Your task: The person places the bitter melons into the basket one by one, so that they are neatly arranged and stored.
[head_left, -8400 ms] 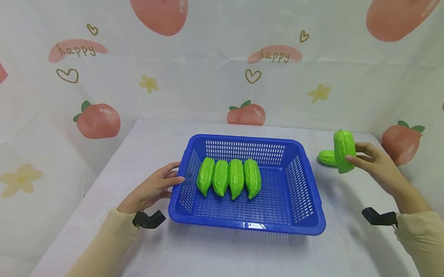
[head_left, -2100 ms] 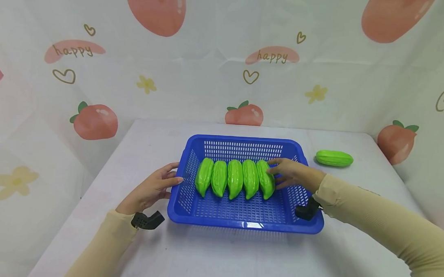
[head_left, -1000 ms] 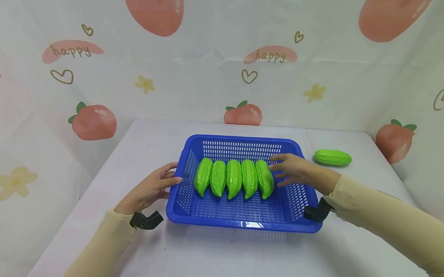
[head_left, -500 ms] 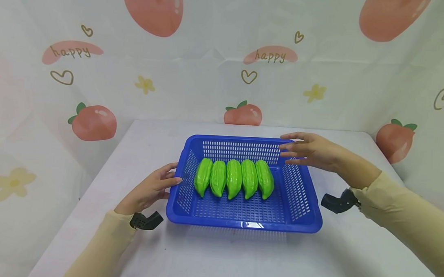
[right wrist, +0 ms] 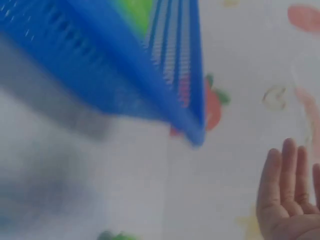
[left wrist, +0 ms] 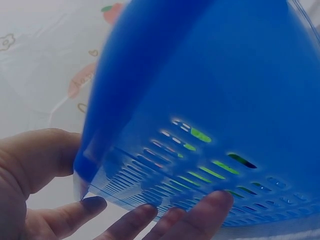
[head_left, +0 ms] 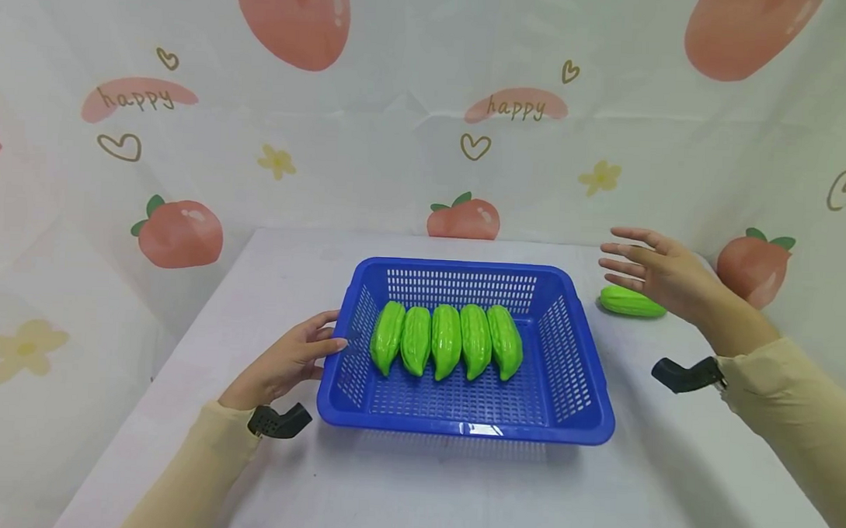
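In the head view, several bright green bitter melons (head_left: pixel 446 342) lie side by side in a blue plastic basket (head_left: pixel 466 430). My left hand (head_left: pixel 283 364) holds the basket by its left side. The left wrist view shows the thumb at the basket's rim (left wrist: pixel 95 150) and fingers against the slotted wall outside. To the right of the basket, my right hand (head_left: pixel 674 277) is raised with fingers extended and nothing in it. Behind it on the table, partly covered by the fingers, lies another bitter melon (head_left: pixel 628 301). In the right wrist view the right hand (right wrist: pixel 290 215) is apart from the basket.
The basket stands on a table with a white cloth (head_left: pixel 415 489). A white curtain (head_left: pixel 371 138) printed with peaches, hearts and flowers hangs behind and at both sides. Black wrist cameras (head_left: pixel 280 421) sit at both cuffs.
The bitter melon that my right hand held earlier now lies at the row's right end. That hand let go and moved up and right, out of the basket. My left hand stayed put.
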Demonstrator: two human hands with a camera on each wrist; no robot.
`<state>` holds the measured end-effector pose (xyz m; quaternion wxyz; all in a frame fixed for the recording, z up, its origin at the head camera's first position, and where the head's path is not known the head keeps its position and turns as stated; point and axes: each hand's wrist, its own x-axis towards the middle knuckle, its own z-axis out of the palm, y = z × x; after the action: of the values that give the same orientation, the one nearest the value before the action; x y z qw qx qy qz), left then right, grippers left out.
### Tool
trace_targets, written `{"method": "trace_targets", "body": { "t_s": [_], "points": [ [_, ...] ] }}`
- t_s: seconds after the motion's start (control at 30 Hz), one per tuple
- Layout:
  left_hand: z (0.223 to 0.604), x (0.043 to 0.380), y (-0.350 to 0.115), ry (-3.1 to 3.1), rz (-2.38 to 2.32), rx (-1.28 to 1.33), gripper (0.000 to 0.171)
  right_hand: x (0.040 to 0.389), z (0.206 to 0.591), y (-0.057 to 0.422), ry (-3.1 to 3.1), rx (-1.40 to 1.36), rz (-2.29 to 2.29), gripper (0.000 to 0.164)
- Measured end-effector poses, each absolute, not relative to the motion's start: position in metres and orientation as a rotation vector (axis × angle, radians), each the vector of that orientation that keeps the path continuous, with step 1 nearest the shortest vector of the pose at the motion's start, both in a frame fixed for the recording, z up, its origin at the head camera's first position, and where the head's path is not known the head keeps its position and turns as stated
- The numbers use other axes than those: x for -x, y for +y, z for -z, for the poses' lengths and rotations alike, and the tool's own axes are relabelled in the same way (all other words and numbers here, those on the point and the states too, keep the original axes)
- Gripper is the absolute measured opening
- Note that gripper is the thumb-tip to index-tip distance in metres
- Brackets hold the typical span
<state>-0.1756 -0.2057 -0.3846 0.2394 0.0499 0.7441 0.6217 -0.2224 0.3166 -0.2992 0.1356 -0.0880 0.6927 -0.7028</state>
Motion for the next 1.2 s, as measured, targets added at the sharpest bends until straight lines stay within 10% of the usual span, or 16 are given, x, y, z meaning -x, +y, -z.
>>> {"method": "trace_targets", "body": {
  "t_s": [0.57,1.2],
  "points": [
    [0.383,0.176,-0.205,2.022,-1.72,-0.12,0.073,0.236,0.358,0.387,1.661,0.222,2.454,0.021],
    [0.385,0.176,-0.205,2.025,-1.714,-0.134,0.071,0.263,0.391,0.391,2.654,-0.006,1.463,0.039]
  ]
}}
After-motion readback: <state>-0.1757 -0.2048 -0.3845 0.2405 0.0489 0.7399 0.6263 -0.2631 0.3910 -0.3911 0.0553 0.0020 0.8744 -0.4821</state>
